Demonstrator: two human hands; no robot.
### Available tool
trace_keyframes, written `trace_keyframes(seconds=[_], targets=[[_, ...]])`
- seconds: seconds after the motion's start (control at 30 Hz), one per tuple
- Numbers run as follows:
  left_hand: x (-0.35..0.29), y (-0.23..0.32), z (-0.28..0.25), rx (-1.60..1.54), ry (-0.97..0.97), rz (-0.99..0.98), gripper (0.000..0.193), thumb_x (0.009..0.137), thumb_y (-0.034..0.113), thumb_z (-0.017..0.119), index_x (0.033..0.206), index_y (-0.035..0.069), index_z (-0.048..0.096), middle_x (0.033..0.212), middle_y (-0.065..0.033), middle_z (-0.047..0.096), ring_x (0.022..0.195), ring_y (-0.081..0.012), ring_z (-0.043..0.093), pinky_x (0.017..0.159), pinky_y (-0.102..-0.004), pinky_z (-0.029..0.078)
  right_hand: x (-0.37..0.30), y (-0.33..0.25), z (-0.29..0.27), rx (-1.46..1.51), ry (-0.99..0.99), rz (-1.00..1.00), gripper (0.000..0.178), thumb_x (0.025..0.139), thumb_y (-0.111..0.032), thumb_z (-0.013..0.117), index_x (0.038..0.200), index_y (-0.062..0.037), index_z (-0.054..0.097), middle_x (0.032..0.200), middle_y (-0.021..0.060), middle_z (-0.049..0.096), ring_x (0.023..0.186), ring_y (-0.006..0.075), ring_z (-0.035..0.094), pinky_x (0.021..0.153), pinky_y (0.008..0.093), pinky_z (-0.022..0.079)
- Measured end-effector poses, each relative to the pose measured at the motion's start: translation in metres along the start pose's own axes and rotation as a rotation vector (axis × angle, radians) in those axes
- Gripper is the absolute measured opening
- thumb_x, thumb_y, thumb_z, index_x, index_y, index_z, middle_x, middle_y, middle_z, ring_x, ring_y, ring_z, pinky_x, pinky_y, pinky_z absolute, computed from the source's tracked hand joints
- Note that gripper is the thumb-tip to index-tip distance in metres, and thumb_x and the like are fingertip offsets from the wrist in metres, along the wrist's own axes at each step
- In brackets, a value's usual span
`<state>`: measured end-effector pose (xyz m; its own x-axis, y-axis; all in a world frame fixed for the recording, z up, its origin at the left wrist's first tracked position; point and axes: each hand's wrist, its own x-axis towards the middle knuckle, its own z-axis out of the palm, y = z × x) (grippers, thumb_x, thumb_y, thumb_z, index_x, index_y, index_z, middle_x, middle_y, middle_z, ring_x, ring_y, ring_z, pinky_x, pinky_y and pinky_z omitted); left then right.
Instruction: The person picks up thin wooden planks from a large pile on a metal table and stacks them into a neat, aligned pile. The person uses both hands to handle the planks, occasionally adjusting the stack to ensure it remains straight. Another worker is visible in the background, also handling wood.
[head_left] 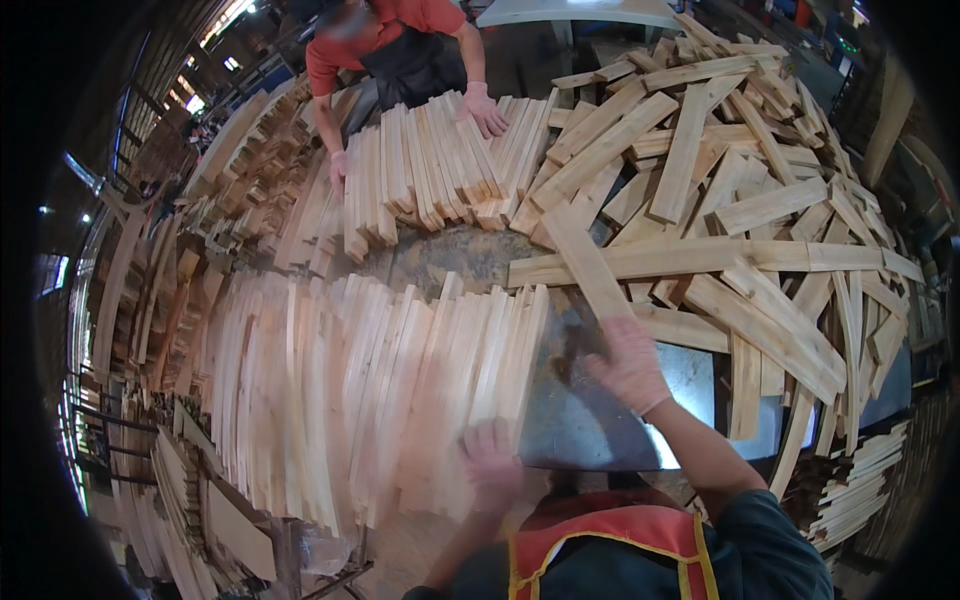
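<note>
My right hand, in a thin pale glove, is closed on the near end of a flat wooden board. That board slants away to the far left, lying across a longer board. My left hand is blurred by motion; its fingers look stretched out and nothing shows in them. It is beside the near right end of a row of wooden strips standing on edge, packed side by side. Whether it touches the strips I cannot tell.
Loose boards lie in a jumbled heap at the right. Across the table, a co-worker has gloved hands at another row of strips. More stacked wood stands at the left, and a strip pile at the lower right.
</note>
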<state>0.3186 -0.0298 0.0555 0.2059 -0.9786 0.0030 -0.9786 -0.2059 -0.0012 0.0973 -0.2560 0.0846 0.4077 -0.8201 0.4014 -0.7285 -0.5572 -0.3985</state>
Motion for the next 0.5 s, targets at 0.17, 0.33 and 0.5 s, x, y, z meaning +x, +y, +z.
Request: trace_keyframes(seconds=[0.17, 0.33, 0.5], targets=[[0.024, 0.048, 0.016, -0.129, 0.095, 0.059, 0.088, 0.082, 0.047, 0.078, 0.154, 0.006, 0.048, 0.155, -0.018, 0.045, 0.142, -0.0423, 0.044, 0.115, -0.0583, 0.038, -0.048, 0.041, 0.003, 0.207, -0.529, 0.509, 0.067, 0.087, -0.031, 0.075, 0.137, -0.0051, 0.038, 0.118, 0.0278, 0.066, 0.095, 0.0516, 0.069, 0.094, 0.0573, 0.056], [0.073, 0.109, 0.026, -0.203, -0.135, -0.175, 0.098, 0.084, 0.055, 0.077, 0.161, 0.008, 0.038, 0.16, -0.0165, 0.043, 0.142, -0.04, 0.047, 0.109, -0.0563, 0.042, -0.015, 0.048, 0.002, 0.129, -0.638, -0.15, 0.067, 0.088, -0.046, 0.072, 0.138, -0.0056, 0.052, 0.132, 0.0222, 0.061, 0.127, 0.041, 0.061, 0.112, 0.0516, 0.043], [0.077, 0.107, 0.05, -0.079, -0.188, -0.219, 0.094, 0.088, 0.042, 0.075, 0.166, 0.011, 0.031, 0.163, -0.0182, 0.041, 0.138, -0.0405, 0.052, 0.107, -0.0559, 0.046, 0.135, 0.128, -0.024, -0.458, -0.47, -0.132, 0.074, 0.084, -0.037, 0.077, 0.15, -0.0132, 0.052, 0.14, 0.0142, 0.061, 0.13, 0.0352, 0.06, 0.112, 0.0551, 0.04]])
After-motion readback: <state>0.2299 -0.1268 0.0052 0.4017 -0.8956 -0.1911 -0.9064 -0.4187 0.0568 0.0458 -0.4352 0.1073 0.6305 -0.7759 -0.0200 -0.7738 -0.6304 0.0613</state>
